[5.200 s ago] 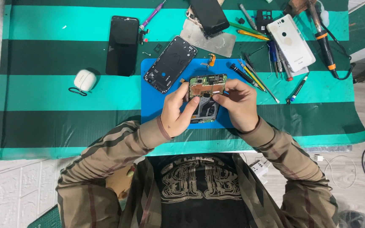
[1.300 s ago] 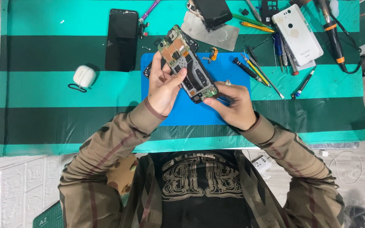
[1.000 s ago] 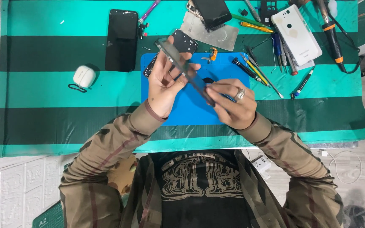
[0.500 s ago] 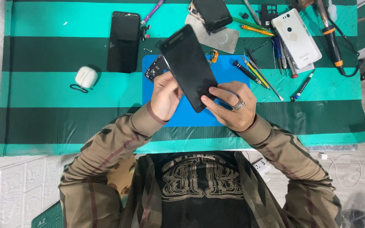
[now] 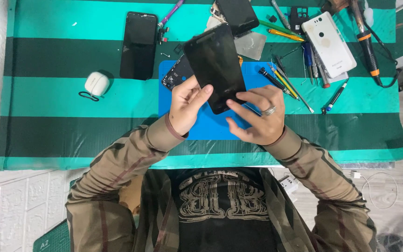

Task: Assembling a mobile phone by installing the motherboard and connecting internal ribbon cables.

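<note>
I hold a black smartphone (image 5: 215, 65) screen side up above the blue work mat (image 5: 201, 126). My left hand (image 5: 187, 103) grips its lower left edge with fingers spread under it. On the lower right corner sits my right hand (image 5: 257, 116), which wears a ring, thumb and forefinger on the glass. A dark back cover (image 5: 176, 73) lies on the mat, partly hidden behind the phone.
Another black phone (image 5: 138, 44) lies face up at the back left, beside a white earbud case (image 5: 96, 84). A white phone (image 5: 328, 43), several screwdrivers and tweezers (image 5: 285, 81), a metal plate (image 5: 250, 44) and a soldering iron (image 5: 367, 42) crowd the back right.
The opened phone was lifted off the mat and turned over, from its circuit side up to its dark screen up. Both hands stayed on it.
</note>
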